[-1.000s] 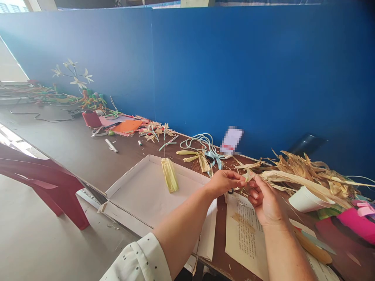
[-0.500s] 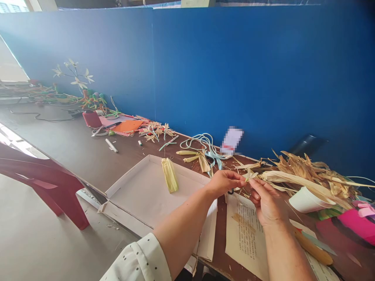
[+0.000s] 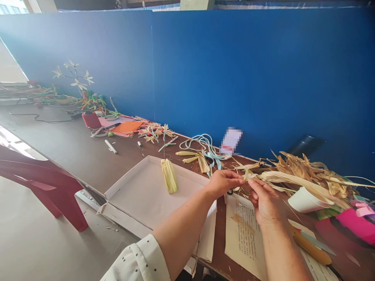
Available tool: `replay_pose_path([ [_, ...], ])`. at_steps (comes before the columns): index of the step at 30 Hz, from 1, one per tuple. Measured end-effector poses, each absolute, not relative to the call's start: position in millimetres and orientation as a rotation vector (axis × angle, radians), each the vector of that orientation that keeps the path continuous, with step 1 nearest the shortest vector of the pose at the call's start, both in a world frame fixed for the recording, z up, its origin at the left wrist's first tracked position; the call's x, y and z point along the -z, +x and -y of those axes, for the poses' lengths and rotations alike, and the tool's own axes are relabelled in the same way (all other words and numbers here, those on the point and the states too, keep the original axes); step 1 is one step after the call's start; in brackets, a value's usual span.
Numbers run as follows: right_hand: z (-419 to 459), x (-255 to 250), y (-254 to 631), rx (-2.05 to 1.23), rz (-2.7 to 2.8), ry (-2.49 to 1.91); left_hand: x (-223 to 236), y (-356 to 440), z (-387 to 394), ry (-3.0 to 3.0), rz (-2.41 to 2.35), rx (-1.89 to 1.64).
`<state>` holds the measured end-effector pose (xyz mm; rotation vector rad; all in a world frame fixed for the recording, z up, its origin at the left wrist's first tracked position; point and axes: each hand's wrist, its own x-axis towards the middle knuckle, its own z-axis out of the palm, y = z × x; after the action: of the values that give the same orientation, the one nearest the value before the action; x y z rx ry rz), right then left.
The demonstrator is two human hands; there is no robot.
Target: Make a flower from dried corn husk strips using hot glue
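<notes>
Between the tray [image 3: 131, 193] and husk pile [image 3: 320, 171], the left hand [image 3: 221, 183] and right hand [image 3: 268, 203] hold a pale strip [image 3: 247, 172], thumb and forefinger of each pinched on it, tips almost meeting. A sheet [image 3: 241, 238] lies partly under the right hand; a tilted cup [image 3: 309, 201] sits by the pile.

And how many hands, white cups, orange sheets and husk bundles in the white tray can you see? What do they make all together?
Hands: 2, the left hand and the right hand
White cup: 1
Orange sheet: 1
Husk bundle in the white tray: 1
Total: 5
</notes>
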<state>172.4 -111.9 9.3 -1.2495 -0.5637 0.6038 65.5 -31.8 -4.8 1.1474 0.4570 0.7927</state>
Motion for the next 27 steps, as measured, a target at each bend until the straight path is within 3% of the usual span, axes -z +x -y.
replay_pose_path([
  [27,109.9,-11.8,166.6,-0.624,0.522,-1.186,-2.4,63.1,36.5,1.117,-0.431,-0.779],
])
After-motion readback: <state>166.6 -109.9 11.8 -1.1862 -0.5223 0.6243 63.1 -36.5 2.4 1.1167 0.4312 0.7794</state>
